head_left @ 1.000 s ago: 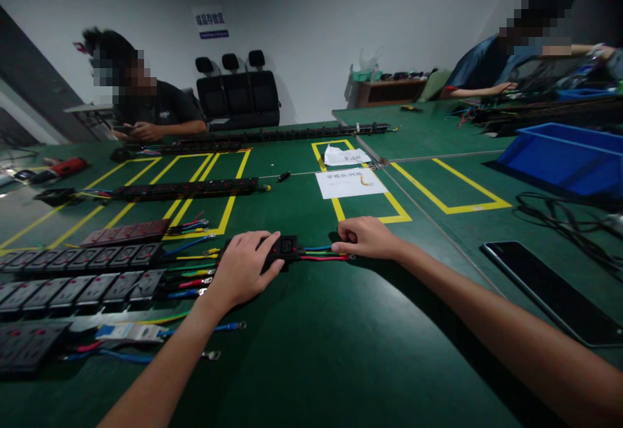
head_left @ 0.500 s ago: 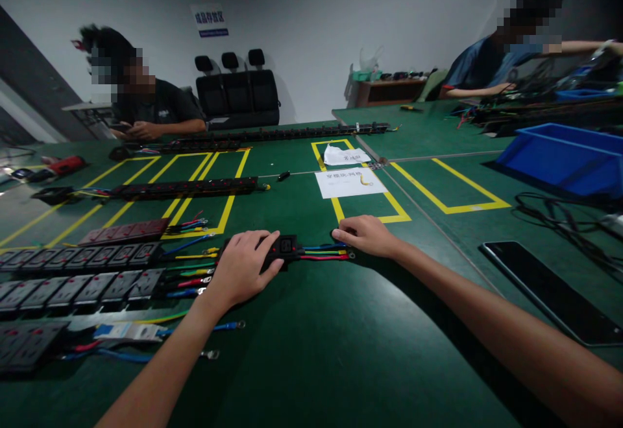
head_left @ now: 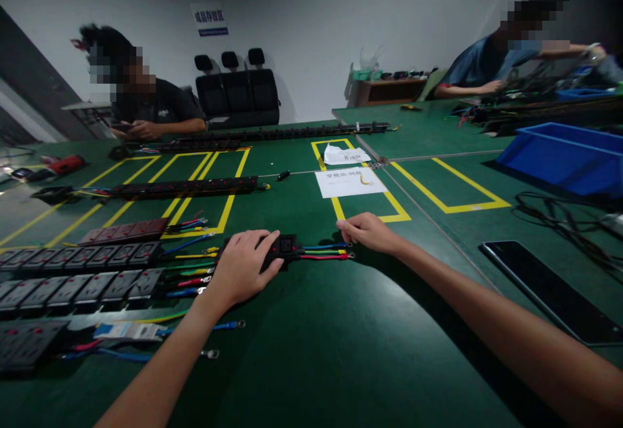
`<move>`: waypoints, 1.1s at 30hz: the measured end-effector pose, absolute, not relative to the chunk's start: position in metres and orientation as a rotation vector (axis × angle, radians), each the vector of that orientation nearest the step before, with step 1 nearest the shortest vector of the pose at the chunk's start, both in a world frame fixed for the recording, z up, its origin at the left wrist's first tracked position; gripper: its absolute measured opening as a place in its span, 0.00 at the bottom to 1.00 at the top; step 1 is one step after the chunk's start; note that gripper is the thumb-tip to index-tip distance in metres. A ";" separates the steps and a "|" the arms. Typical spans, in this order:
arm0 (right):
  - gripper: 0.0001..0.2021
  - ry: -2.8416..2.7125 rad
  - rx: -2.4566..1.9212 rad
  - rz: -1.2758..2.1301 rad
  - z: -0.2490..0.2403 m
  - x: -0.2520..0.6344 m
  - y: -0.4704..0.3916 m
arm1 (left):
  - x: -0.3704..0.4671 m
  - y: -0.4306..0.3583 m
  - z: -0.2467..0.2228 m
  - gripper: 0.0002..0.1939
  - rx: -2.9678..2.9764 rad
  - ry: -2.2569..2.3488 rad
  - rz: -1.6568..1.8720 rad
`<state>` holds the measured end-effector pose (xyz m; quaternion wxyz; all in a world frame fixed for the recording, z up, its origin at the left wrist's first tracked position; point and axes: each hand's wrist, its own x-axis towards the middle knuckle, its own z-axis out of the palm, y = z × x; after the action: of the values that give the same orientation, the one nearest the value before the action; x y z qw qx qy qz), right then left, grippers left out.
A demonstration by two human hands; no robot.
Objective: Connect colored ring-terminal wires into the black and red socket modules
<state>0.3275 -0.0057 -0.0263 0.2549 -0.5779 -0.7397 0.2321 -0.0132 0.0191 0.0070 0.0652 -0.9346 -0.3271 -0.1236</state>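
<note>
My left hand (head_left: 246,264) lies over a black socket strip (head_left: 286,245) and grips it, hiding most of its left part. Blue, yellow-green and red wires (head_left: 324,253) with ring terminals run out of the strip's right end. Just above the wire ends is my right hand (head_left: 367,232), its fingers curled together; whatever may be between them is too small to make out. Left of my left hand, more socket strips (head_left: 82,290) with coloured wires lie in rows.
A white paper sheet (head_left: 348,185) lies beyond my right hand. On the right are a phone (head_left: 549,292), black cables (head_left: 549,220) and a blue bin (head_left: 564,159). Two people (head_left: 158,107) sit across the green table (head_left: 311,350), one at each side.
My right hand has lifted slightly off the wire ends, and its fingers have curled in. The blue wire's end now shows. My left hand stays on the strip.
</note>
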 end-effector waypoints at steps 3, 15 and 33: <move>0.35 -1.923 -1.500 0.813 -0.027 0.331 -0.005 | -0.013 0.019 0.007 0.28 -2.821 -0.995 -0.370; 0.32 -1.860 -1.411 1.141 -0.012 0.332 -0.008 | -0.013 0.019 0.008 0.28 -2.824 -1.005 -0.368; 0.31 -1.840 -1.430 1.170 -0.015 0.336 -0.006 | -0.012 0.018 0.008 0.28 -2.822 -1.007 -0.359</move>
<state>0.3361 -0.0060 -0.0149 0.2639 -0.5290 -0.6807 0.4327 -0.0118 0.0179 0.0084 0.0619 -0.9334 -0.3330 -0.1186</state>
